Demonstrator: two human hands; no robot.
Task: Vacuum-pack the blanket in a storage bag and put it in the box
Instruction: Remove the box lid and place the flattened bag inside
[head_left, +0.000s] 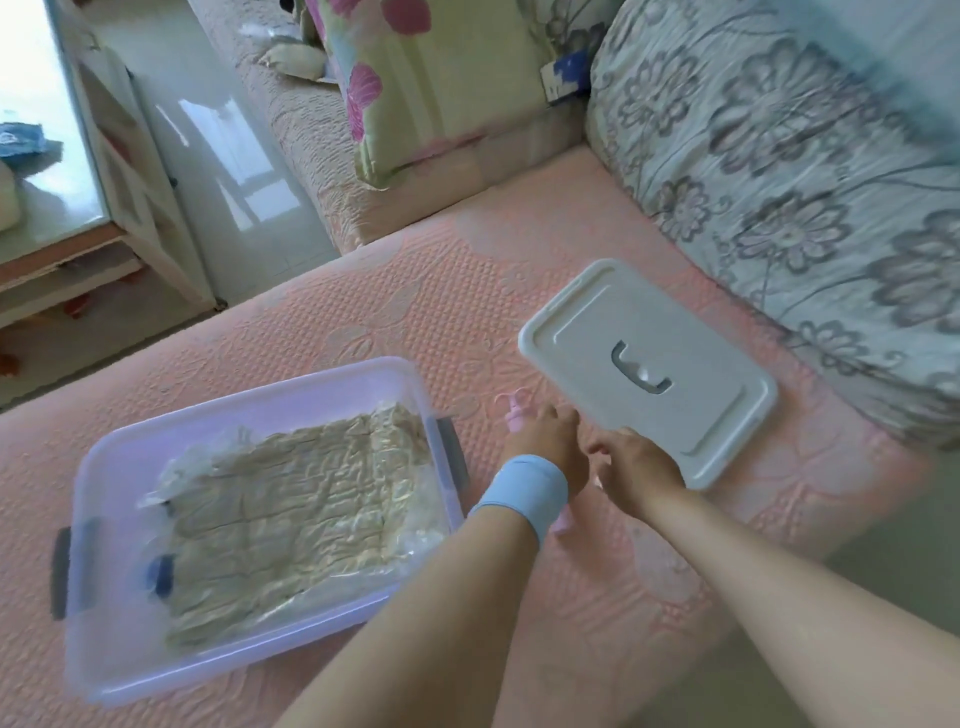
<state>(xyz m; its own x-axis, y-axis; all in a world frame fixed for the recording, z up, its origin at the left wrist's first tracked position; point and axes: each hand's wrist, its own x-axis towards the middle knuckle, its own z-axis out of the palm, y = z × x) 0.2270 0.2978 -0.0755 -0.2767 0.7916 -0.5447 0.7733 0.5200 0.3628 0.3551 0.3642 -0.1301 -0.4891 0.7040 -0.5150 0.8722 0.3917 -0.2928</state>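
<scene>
A translucent lilac rectangular plastic storage box (249, 400) with dark grey side latches is observed at roughly 8 o'clock, resting on a pink quilted bed cover (426, 312). Inside the box, a clear vacuum storage bag (291, 525) is laid flat; a beige blanket (311, 499) is seen tightly compressed and wrinkled within it, and a dark blue fitting is noted near the bag's lower left edge. The box is uncovered. A pale grey rectangular plastic lid (647, 371) with a recessed centre handle is lying flat on the cover at 2 o'clock from the box, well apart from it. The left hand (545, 441), its wrist wrapped in a light blue band (524, 491), is extended between box and lid with fingers loosely together and slightly curled; nothing is seen gripped in it. A small pink plastic hand pump (511, 410) is partly hidden beneath that hand, and contact cannot be confirmed. The right hand (636, 467) is positioned at the lid's near corner, fingers bent and slightly parted, fingertips at or just beside the lid's rim; whether the rim is touched cannot be told because of blur. A grey floral-patterned folded quilt (810, 171) is noted at 1 o'clock, behind the lid.
</scene>
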